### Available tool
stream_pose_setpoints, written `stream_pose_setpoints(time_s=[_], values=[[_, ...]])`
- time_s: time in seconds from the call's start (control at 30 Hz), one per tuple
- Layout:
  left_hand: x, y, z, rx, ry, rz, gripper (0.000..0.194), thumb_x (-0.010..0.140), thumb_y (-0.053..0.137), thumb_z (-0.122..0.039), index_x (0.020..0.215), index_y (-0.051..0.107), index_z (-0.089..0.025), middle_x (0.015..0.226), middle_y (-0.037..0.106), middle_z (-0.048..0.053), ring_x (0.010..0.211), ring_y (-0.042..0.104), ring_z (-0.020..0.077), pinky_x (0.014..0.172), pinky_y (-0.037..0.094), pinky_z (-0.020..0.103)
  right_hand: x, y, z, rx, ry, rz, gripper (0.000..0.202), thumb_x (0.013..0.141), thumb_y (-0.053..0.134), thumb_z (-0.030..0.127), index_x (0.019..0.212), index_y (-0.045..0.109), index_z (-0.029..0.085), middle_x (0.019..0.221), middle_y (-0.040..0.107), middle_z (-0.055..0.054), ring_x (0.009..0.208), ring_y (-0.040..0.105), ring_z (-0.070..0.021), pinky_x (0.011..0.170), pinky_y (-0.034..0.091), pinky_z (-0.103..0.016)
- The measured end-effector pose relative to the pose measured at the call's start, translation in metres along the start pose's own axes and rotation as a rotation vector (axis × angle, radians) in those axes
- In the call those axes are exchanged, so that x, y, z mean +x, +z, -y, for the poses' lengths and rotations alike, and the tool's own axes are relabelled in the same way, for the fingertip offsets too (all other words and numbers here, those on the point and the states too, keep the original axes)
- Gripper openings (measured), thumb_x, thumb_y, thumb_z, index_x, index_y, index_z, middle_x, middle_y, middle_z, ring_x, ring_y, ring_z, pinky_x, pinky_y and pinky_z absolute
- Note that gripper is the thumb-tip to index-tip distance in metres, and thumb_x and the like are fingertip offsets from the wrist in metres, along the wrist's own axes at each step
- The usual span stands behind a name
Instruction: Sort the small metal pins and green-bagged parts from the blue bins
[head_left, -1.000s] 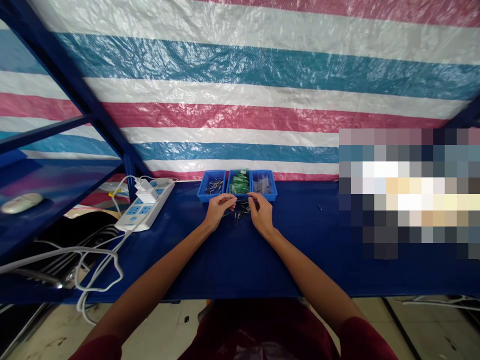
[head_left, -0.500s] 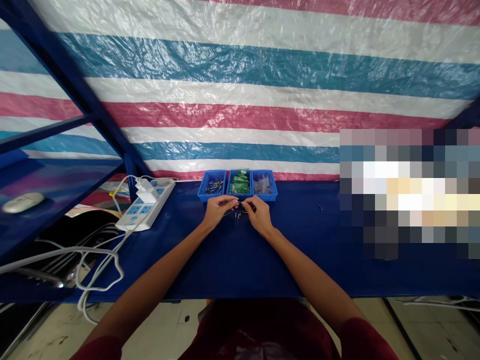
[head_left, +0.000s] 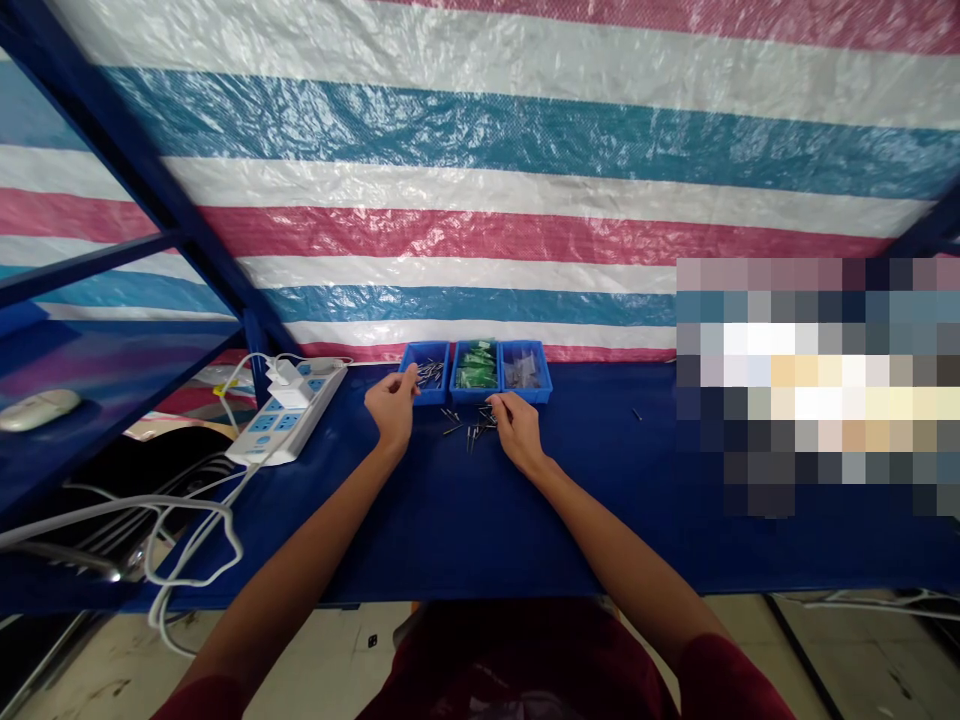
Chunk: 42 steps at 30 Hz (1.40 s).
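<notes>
Left hand (head_left: 391, 408) is placed at the near left corner of the left blue bin (head_left: 430, 397); thumb and fingers are kept narrow, but whether anything is pinched cannot be told. Right hand (head_left: 517, 424) is held just on the near side of the middle blue bin (head_left: 475, 396), by the far right part of the loose metal pieces (head_left: 471, 434); its fingertips are brought close together, and whether a piece is gripped is too small to tell.

Loose metal pieces, thin and dark or silvery, are scattered on the blue table (head_left: 480, 530) between the hands, near side of the bins. More small metal pieces (head_left: 430, 373) are contained in the left blue bin. Green packets (head_left: 477, 366) are piled in the middle blue bin, greyish clear packets (head_left: 522, 372) in the right blue bin (head_left: 528, 395). Bins are lined up side by side. One single piece (head_left: 637, 414) is laid well apart, to the right.

At left, a white power strip (head_left: 261, 447) is seen with a white plug (head_left: 288, 384) fitted and white cables (head_left: 196, 577) looped nearby. Far left, a white mouse (head_left: 39, 410) is rested on a blue shelf (head_left: 112, 370). Striped sheeting (head_left: 480, 235) is hung behind the table. Right side is pixelated, contents unreadable.
</notes>
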<state>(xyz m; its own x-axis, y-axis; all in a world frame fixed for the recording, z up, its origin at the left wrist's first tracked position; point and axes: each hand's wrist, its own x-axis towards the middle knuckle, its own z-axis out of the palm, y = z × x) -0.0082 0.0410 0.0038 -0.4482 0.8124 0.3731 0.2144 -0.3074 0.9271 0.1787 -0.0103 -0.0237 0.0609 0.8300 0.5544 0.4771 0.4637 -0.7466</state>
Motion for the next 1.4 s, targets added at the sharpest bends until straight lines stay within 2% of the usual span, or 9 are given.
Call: stream_pose_setpoints(time_s=[0.1, 0.2, 0.27, 0.33, 0.47, 0.6, 0.73, 0.93, 1.4], values=[[0.01, 0.001, 0.007, -0.07, -0.13, 0.07, 0.037, 0.077, 0.063, -0.048, 0.07, 0.066, -0.012, 0.051, 0.056, 0.0, 0.038, 0.041, 0.0075, 0.037, 0.029, 0.021, 0.0, 0.001, 0.0, -0.004, 0.0, 0.012, 0.039, 0.097, 0.035, 0.038, 0.089, 0.068, 0.019, 0.078, 0.065, -0.005, 0.069, 0.059, -0.0165, 0.067, 0.044, -0.027], [0.009, 0.0, 0.004, -0.115, -0.117, 0.22, 0.043, 0.079, 0.059, -0.051, 0.091, 0.068, -0.01, 0.064, 0.065, 0.004, 0.043, 0.049, 0.0098, 0.038, 0.032, 0.021, 0.0, 0.001, 0.0, -0.01, 0.005, 0.017, 0.039, 0.097, 0.035, 0.038, 0.089, 0.068, 0.019, 0.078, 0.065, -0.005, 0.069, 0.059, -0.0165, 0.066, 0.044, -0.027], [0.005, -0.004, -0.002, -0.084, 0.011, 0.257, 0.043, 0.08, 0.06, -0.049, 0.1, 0.066, -0.013, 0.072, 0.067, 0.005, 0.049, 0.053, 0.0112, 0.042, 0.037, 0.021, 0.0, 0.0, 0.0, -0.012, 0.005, 0.014, 0.038, 0.097, 0.036, 0.037, 0.088, 0.068, 0.019, 0.077, 0.065, -0.005, 0.069, 0.059, -0.0163, 0.066, 0.044, -0.027], [0.003, -0.01, -0.009, 0.049, 0.175, 0.341, 0.035, 0.08, 0.06, -0.046, 0.093, 0.068, -0.015, 0.07, 0.066, 0.003, 0.052, 0.053, 0.0114, 0.048, 0.04, 0.022, 0.001, -0.001, 0.0, -0.012, -0.002, 0.006, 0.037, 0.096, 0.037, 0.036, 0.086, 0.068, 0.018, 0.077, 0.065, -0.005, 0.067, 0.058, -0.016, 0.065, 0.043, -0.027], [0.003, -0.02, -0.011, 0.464, 0.438, 0.838, 0.024, 0.078, 0.063, -0.042, 0.074, 0.069, -0.019, 0.07, 0.067, 0.002, 0.059, 0.056, 0.0146, 0.06, 0.041, 0.024, 0.002, -0.003, -0.001, -0.014, -0.023, -0.013, 0.035, 0.096, 0.039, 0.034, 0.084, 0.068, 0.017, 0.075, 0.064, -0.005, 0.065, 0.057, -0.0159, 0.064, 0.042, -0.027], [0.004, -0.022, -0.003, 0.736, 0.528, 1.015, 0.02, 0.074, 0.066, -0.041, 0.079, 0.069, -0.022, 0.08, 0.068, 0.004, 0.071, 0.061, 0.02, 0.062, 0.039, 0.025, 0.003, -0.003, -0.002, -0.027, -0.011, -0.009, 0.035, 0.095, 0.039, 0.033, 0.083, 0.068, 0.016, 0.074, 0.065, -0.005, 0.065, 0.058, -0.0161, 0.064, 0.042, -0.027], [0.001, -0.021, 0.001, 0.878, 0.538, 1.07, 0.017, 0.072, 0.067, -0.04, 0.075, 0.067, -0.023, 0.078, 0.067, 0.004, 0.07, 0.06, 0.0205, 0.057, 0.035, 0.025, 0.002, -0.002, -0.003, -0.036, -0.003, 0.012, 0.036, 0.095, 0.038, 0.035, 0.083, 0.067, 0.018, 0.077, 0.066, -0.005, 0.068, 0.059, -0.0167, 0.065, 0.043, -0.028], [-0.001, -0.019, 0.005, 0.847, 0.547, 1.116, 0.01, 0.077, 0.06, -0.029, 0.072, 0.065, -0.022, 0.078, 0.067, 0.003, 0.07, 0.06, 0.0191, 0.059, 0.036, 0.025, 0.001, -0.001, -0.004, -0.034, -0.006, 0.01, 0.037, 0.096, 0.038, 0.036, 0.082, 0.067, 0.019, 0.074, 0.065, -0.005, 0.065, 0.058, -0.0163, 0.064, 0.043, -0.028], [-0.023, -0.008, 0.003, 0.402, 0.515, 0.744, 0.023, 0.085, 0.053, -0.036, 0.086, 0.068, -0.019, 0.083, 0.07, 0.007, 0.069, 0.062, 0.017, 0.069, 0.049, 0.027, 0.0, 0.002, -0.002, 0.02, -0.066, 0.136, 0.026, 0.092, 0.047, 0.035, 0.096, 0.068, 0.02, 0.081, 0.065, -0.005, 0.066, 0.058, -0.0154, 0.066, 0.047, -0.027]])
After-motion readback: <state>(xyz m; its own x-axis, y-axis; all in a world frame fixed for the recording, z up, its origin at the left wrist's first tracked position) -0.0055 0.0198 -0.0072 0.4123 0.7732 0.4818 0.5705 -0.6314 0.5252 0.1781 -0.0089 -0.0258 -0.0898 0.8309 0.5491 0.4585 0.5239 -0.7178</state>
